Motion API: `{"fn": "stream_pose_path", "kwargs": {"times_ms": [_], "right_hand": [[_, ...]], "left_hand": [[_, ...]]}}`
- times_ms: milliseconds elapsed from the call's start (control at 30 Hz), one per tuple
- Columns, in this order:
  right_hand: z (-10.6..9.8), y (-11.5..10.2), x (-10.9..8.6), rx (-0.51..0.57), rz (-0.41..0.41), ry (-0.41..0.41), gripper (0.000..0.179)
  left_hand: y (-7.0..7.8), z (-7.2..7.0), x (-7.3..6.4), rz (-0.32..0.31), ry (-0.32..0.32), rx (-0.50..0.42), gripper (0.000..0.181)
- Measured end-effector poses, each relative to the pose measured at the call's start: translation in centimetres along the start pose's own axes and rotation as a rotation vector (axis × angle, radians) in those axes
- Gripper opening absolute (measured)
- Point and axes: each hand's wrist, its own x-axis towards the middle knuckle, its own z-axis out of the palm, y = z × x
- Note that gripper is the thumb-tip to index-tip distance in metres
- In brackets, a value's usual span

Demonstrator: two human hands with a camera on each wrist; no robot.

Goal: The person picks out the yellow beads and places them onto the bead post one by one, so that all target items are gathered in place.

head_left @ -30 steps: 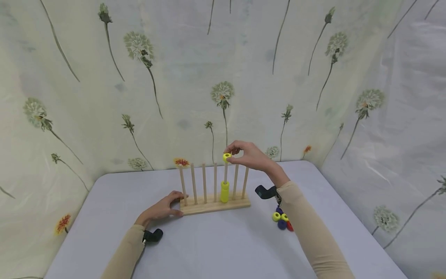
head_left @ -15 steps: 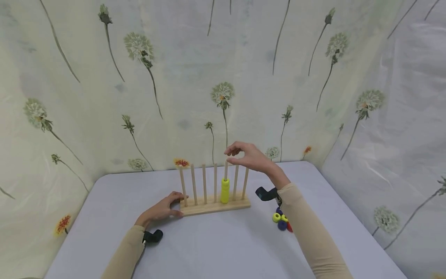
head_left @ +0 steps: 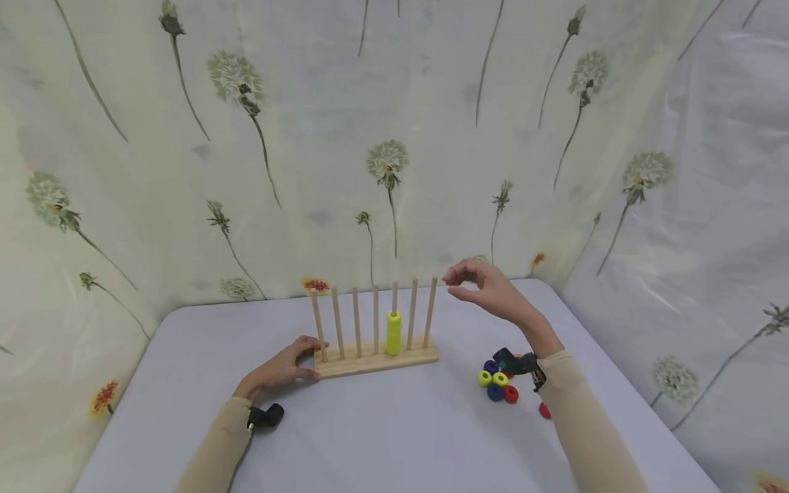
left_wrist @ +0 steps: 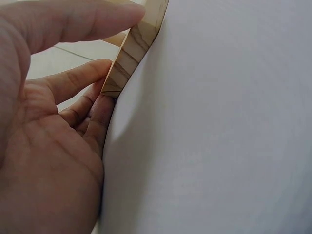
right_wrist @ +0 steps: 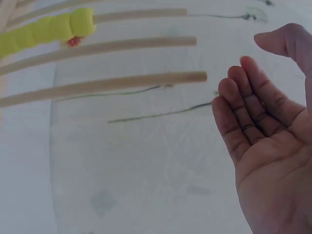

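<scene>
My left hand grips the left end of a wooden peg stand, thumb at the front and fingers behind. In the left wrist view, the thumb and fingertips touch the end of the stand's base. Several upright pegs rise from it, and one carries a stack of yellow beads; the peg's bare tip shows above them. My right hand is in the air just right of the rightmost peg, palm visible and holding nothing in the right wrist view.
Loose yellow, dark blue and red beads lie in a cluster on the white table, right of the stand. A lone red bead lies farther right, partly behind the right forearm. A flower-printed curtain hangs behind.
The right hand let go of a yellow bead, which dropped down the peg onto the stack. It then moved right, away from that peg. The left hand stays on the stand.
</scene>
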Motion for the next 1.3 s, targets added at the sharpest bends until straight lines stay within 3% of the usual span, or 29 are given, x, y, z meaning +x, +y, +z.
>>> {"fn": "stream_pose_path", "kwargs": {"times_ms": [333,567,700,933,1133,1300], "right_hand": [[0.5,6.9,-7.3,-0.036,0.201,-0.031,0.025],[0.8,11.4,-12.9,0.027,0.339,-0.056,0.031],[1.0,13.1,-15.1,0.031,0.388,-0.075,0.028],[1.6,14.7,-16.2,0.033,0.378,-0.088,0.027],[2.3,15.1,-15.5,0.009,0.370,-0.077,0.037],[3.3,14.9,-14.9,-0.013,0.387,-0.057,0.032]], "left_hand": [[-0.5,-0.1,-0.1,0.000,0.007,0.025,0.066],[-0.6,-0.1,-0.1,-0.010,0.000,0.030,0.067],[-0.6,-0.1,-0.1,-0.006,0.001,0.035,0.067],[-0.7,-0.2,-0.1,0.006,0.008,0.023,0.068],[-0.6,0.1,0.1,0.010,0.000,0.014,0.067],[-0.5,0.3,0.2,0.011,-0.003,0.011,0.068]]}}
